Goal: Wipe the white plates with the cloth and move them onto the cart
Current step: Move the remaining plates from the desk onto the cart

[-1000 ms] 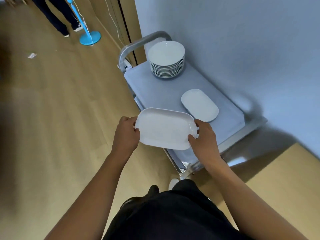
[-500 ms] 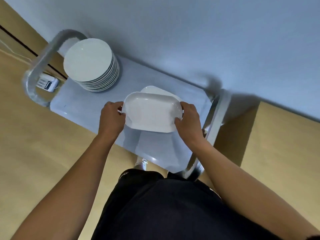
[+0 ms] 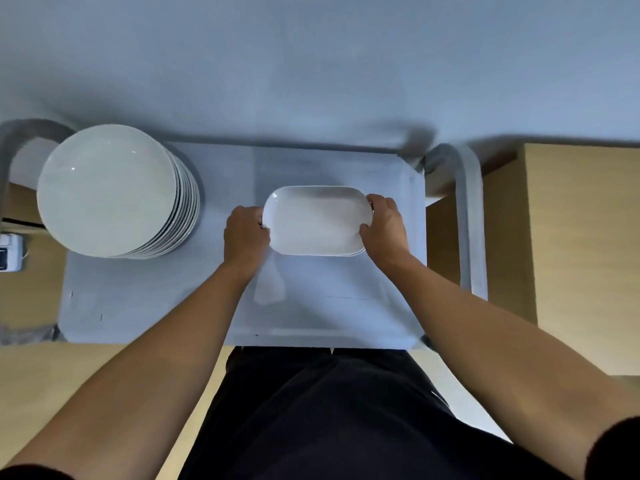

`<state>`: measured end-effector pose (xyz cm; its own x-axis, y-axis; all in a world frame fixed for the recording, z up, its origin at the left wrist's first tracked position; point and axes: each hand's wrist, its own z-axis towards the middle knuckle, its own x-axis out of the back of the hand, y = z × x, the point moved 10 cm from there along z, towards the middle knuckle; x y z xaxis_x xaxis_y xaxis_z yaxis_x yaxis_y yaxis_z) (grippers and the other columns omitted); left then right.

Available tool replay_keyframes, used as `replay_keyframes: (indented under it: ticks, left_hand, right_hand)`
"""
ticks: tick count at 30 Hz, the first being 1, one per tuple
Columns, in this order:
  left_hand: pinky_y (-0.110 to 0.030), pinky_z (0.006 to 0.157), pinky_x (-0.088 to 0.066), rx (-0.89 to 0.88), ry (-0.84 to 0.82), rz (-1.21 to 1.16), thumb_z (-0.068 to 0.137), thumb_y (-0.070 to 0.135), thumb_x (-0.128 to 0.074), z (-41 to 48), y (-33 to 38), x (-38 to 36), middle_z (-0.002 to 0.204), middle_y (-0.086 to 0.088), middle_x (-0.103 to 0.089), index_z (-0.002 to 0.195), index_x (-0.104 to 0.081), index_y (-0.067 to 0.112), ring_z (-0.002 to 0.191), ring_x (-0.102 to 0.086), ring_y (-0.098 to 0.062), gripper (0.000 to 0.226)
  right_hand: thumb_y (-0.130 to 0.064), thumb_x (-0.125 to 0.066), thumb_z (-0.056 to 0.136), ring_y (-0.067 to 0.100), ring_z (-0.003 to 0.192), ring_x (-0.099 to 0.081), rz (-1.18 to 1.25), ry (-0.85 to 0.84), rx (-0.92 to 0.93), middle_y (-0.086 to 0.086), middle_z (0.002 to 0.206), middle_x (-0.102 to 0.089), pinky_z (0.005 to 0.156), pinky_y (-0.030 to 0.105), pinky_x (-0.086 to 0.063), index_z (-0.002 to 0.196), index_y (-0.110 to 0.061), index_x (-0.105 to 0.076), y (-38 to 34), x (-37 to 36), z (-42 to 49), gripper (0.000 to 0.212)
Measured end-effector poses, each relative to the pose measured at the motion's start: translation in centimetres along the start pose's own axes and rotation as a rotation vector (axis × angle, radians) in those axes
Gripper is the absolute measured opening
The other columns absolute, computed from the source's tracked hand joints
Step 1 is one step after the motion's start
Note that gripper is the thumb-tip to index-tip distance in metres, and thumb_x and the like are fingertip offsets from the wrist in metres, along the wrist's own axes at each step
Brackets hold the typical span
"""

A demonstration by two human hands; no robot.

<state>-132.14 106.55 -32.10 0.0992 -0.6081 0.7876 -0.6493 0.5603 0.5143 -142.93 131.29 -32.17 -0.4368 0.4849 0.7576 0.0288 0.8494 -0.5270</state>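
Two hands grip an oval white plate (image 3: 317,220) over the cart (image 3: 156,299).
Left hand (image 3: 245,237) at nine o'clock, right hand (image 3: 384,227) at three; round plate stack (image 3: 107,188) left.

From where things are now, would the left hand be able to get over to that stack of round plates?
Probably yes. The left hand grips the oval plate's left end, and bare cart top lies between it and the stack of round plates. It must let go first.
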Motion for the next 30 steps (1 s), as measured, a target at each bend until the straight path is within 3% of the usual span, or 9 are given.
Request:
replay_keyframes:
  ticks: [3, 6, 9, 16, 20, 23, 26, 30]
  left_hand:
    - [-0.042, 0.065, -0.05, -0.023, -0.036, 0.009, 0.074, -0.008, -0.053, 1.2, 0.0, -0.9, 0.083, -0.018, -0.062, 0.084, -0.069, 0.0, 0.077, -0.059, -0.034, 0.021]
    - [-0.032, 0.07, -0.044, -0.006, -0.066, -0.011, 0.077, -0.004, -0.056, 1.9, -0.3, -1.5, 0.096, -0.015, -0.062, 0.093, -0.071, 0.007, 0.086, -0.06, -0.03, 0.025]
    - [-0.032, 0.076, -0.045, 0.013, -0.069, -0.018, 0.077, -0.001, -0.058, 2.2, -0.6, -1.6, 0.1, -0.014, -0.062, 0.098, -0.07, 0.009, 0.093, -0.06, -0.029, 0.027]
    - [-0.035, 0.076, -0.045, 0.015, -0.07, -0.016, 0.083, -0.001, -0.054, 1.1, -0.5, -2.1, 0.106, -0.013, -0.061, 0.106, -0.063, 0.006, 0.093, -0.06, -0.031, 0.026]
    - [-0.034, 0.075, -0.044, -0.001, -0.125, 0.027, 0.078, 0.003, -0.055, 1.4, -0.2, -1.9, 0.105, -0.01, -0.064, 0.106, -0.063, 0.008, 0.097, -0.06, -0.03, 0.029]
    - [-0.039, 0.088, -0.046, 0.002, -0.068, 0.082, 0.084, 0.013, -0.06, 1.7, 1.0, 0.6, 0.117, -0.011, -0.063, 0.122, -0.059, 0.01, 0.108, -0.059, -0.031, 0.038]
    - [-0.039, 0.095, -0.044, -0.141, -0.023, 0.108, 0.092, 0.023, -0.06, 0.4, 5.6, 2.4, 0.122, -0.008, -0.062, 0.129, -0.057, 0.012, 0.112, -0.058, -0.029, 0.039]
    - [-0.035, 0.088, -0.047, -0.404, -0.157, 0.124, 0.092, 0.027, -0.061, -5.2, 14.1, -0.7, 0.111, 0.002, -0.067, 0.119, -0.064, 0.016, 0.099, -0.064, -0.023, 0.029]
  right_hand:
    - [0.005, -0.055, 0.086, 0.031, 0.114, -0.051, -0.022, 0.013, -0.039, 0.011, 0.132, -0.048, 0.096, 0.039, -0.048, 0.137, -0.011, -0.046, 0.7, -0.3, 0.3, 0.054]
    - [0.005, -0.056, 0.085, 0.032, 0.111, -0.052, -0.043, 0.037, -0.044, 0.013, 0.131, -0.047, 0.092, 0.039, -0.049, 0.137, -0.011, -0.046, 0.9, -0.3, 0.3, 0.055]
    - [0.004, -0.058, 0.086, 0.031, 0.114, -0.051, -0.063, 0.06, -0.045, 0.013, 0.133, -0.048, 0.094, 0.039, -0.048, 0.138, -0.012, -0.046, 1.1, -0.4, 0.5, 0.055]
    - [0.003, -0.053, 0.089, 0.031, 0.111, -0.055, 0.029, 0.018, -0.149, 0.011, 0.13, -0.053, 0.091, 0.037, -0.049, 0.141, -0.02, -0.041, 2.3, -1.3, 0.0, 0.058]
    - [-0.01, -0.061, 0.091, 0.031, 0.117, -0.055, 0.076, -0.051, -0.146, 0.01, 0.135, -0.053, 0.099, 0.041, -0.048, 0.144, -0.021, -0.037, 2.2, -1.0, -0.4, 0.059]
    - [-0.02, -0.063, 0.093, 0.027, 0.118, -0.057, 0.095, -0.029, -0.126, 0.008, 0.141, -0.049, 0.103, 0.04, -0.048, 0.145, -0.02, -0.038, 1.8, 1.2, -1.3, 0.057]
    - [-0.023, -0.062, 0.095, 0.015, 0.108, -0.061, 0.157, 0.098, -0.049, 0.002, 0.131, -0.059, 0.096, 0.03, -0.052, 0.133, -0.017, -0.054, 1.8, 5.6, -3.7, 0.04]
    - [-0.019, -0.061, 0.094, 0.005, 0.091, -0.064, 0.284, 0.253, 0.026, -0.005, 0.105, -0.069, 0.086, 0.022, -0.055, 0.116, -0.014, -0.067, 4.7, 12.1, -9.2, 0.023]
